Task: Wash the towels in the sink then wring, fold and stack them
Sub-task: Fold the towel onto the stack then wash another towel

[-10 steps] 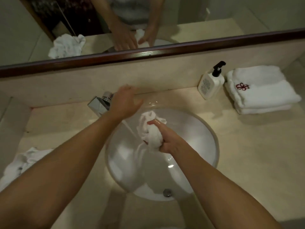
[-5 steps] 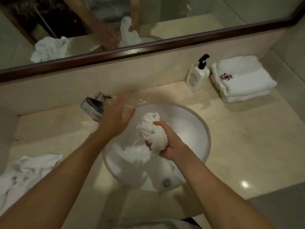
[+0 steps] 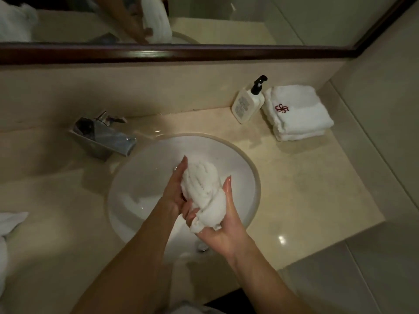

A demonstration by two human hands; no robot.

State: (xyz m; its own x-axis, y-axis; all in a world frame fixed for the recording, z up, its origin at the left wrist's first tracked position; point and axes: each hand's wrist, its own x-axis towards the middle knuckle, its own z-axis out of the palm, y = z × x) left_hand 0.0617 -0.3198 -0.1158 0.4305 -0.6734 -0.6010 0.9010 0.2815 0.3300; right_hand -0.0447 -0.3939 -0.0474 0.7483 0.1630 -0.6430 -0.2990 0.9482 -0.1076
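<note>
A bunched, wet white towel is held above the round white sink. My left hand presses against its left side with fingers pointing up. My right hand cups it from below and the right, thumb raised. A stack of folded white towels with a red emblem lies at the back right of the counter. Crumpled white towels lie at the left edge of the counter, mostly out of frame.
A square chrome faucet stands at the sink's back left. A white pump bottle stands beside the folded stack. A dark-framed mirror runs along the back wall. The drain shows near my right wrist. The counter ends at right front.
My left hand left the faucet and came onto the towel. Both hands now hold the bundle over the middle of the sink. The camera view shifted left and down.
</note>
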